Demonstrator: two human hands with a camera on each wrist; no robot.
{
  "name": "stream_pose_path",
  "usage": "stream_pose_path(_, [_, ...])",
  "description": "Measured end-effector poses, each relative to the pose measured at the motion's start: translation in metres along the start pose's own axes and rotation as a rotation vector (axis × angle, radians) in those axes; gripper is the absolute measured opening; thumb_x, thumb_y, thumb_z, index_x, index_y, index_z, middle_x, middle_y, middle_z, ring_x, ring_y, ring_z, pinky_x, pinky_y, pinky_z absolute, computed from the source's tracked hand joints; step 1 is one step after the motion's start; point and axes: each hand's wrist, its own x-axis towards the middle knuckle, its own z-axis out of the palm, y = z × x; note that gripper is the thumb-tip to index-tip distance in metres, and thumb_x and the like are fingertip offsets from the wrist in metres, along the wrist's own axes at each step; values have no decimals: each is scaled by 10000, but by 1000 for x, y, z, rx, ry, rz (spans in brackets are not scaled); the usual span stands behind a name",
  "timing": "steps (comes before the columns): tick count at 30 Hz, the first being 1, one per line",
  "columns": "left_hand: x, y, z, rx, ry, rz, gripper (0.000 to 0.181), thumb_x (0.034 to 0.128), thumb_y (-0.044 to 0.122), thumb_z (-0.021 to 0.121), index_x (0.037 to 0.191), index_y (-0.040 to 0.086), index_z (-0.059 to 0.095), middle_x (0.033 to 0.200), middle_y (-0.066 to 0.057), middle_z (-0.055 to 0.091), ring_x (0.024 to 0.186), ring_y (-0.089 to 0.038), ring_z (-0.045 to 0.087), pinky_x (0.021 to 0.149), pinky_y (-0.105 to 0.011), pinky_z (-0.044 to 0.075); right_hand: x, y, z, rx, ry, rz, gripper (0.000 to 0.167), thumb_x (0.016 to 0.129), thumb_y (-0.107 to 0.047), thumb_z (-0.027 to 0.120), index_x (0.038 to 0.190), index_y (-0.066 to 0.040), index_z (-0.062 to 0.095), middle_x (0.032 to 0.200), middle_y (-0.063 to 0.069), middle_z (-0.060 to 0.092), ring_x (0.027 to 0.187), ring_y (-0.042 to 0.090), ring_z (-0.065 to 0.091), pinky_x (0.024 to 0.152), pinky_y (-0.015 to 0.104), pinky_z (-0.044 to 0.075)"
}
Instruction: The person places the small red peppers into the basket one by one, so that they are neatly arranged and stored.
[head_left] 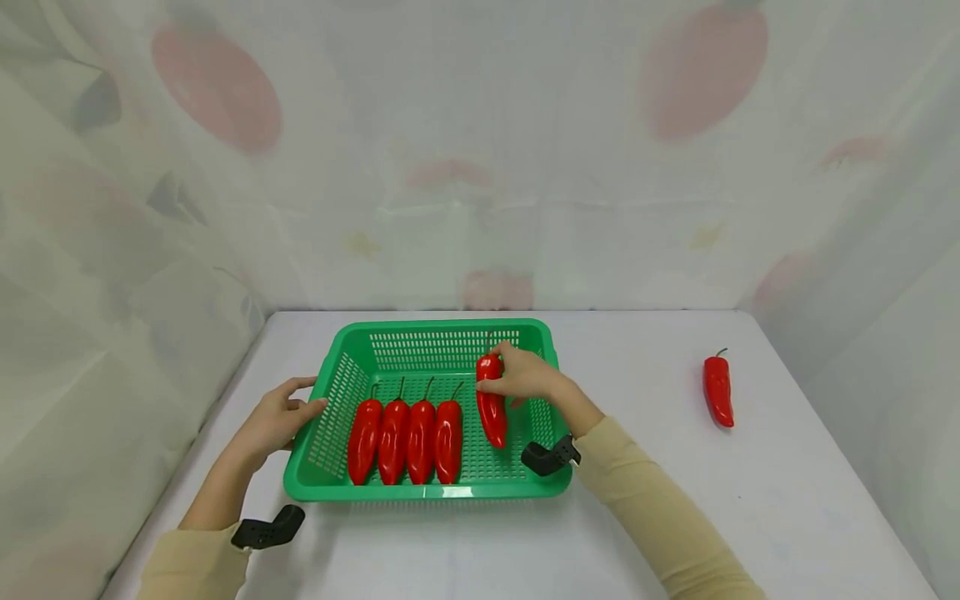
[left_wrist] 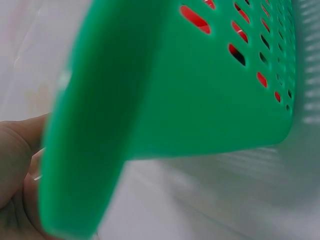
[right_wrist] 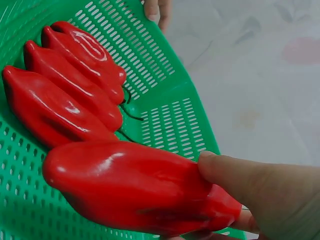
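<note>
A green plastic basket (head_left: pixel 431 492) with slotted walls stands on the table, and several red chili peppers (head_left: pixel 393 442) lie side by side in its left half, stems toward the far wall. My right hand (head_left: pixel 521 372) holds another red pepper (head_left: pixel 491 408) by its stem end over the basket's right half. In the right wrist view, thumb and fingers pinch this pepper (right_wrist: pixel 135 185), its tip close to the lying ones. At the basket's left rim my left hand (head_left: pixel 273 417) grips the edge, thumb on top; the green rim (left_wrist: pixel 85 125) hides part of its fingers in the left wrist view.
One more red pepper (head_left: pixel 718 390) lies on the white table (head_left: pixel 637 358) at the right, apart from the basket. White printed cloth (head_left: pixel 585 242) hangs behind the table and along both sides. Each wrist bears a black camera (head_left: pixel 270 528).
</note>
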Motion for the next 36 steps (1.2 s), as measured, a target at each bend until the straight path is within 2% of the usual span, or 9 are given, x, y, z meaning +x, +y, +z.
stream_pose_path(5, [0, -1, 0, 3, 2, 0, 685, 927, 349, 536, 1430, 17, 212, 1083, -285, 570, 728, -213, 658, 619, -403, 567, 6, 0, 5, 15, -14, 19, 578, 845, -257, 668, 1282, -12, 380, 1005, 113, 583, 764, 173, 621, 632, 412, 564])
stream_pose_path(16, [0, 0, 0, 16, 2, -5, 687, 925, 356, 537, 1427, 15, 215, 1082, -282, 572, 721, -208, 655, 621, -396, 568, 15, -3, 11, -33, -84, 62, 582, 846, -266, 666, 1282, -16, 372, 995, 96, 572, 774, 178, 616, 630, 388, 567])
stream_pose_path(25, [-2, 3, 0, 15, 4, 8, 672, 931, 335, 533, 1424, 6, 218, 1070, -286, 575, 713, -215, 659, 615, -394, 568, 20, -5, 16, 26, -146, 99, 508, 843, -240, 666, 1218, -14, 409, 928, 88, 589, 845, 267, 630, 626, 386, 567])
stream_pose_path(31, [-3, 4, 0, 14, 5, 6, 661, 933, 333, 529, 1422, 9, 226, 1091, -298, 566, 721, -213, 659, 612, -396, 567, 25, -1, 22, 62, -188, 158, 480, 850, -241, 660, 1197, -21, 411, 935, 92, 582, 817, 240, 629, 646, 369, 567])
stream_pose_path(36, [-4, 4, 1, 12, 5, 3, 656, 934, 333, 526, 1422, 9, 228, 1130, -318, 546, 736, -216, 661, 615, -404, 567, 28, 1, 26, 65, -216, 170, 521, 852, -243, 661, 1241, -12, 402, 969, 89, 569, 792, 214, 618, 646, 370, 567])
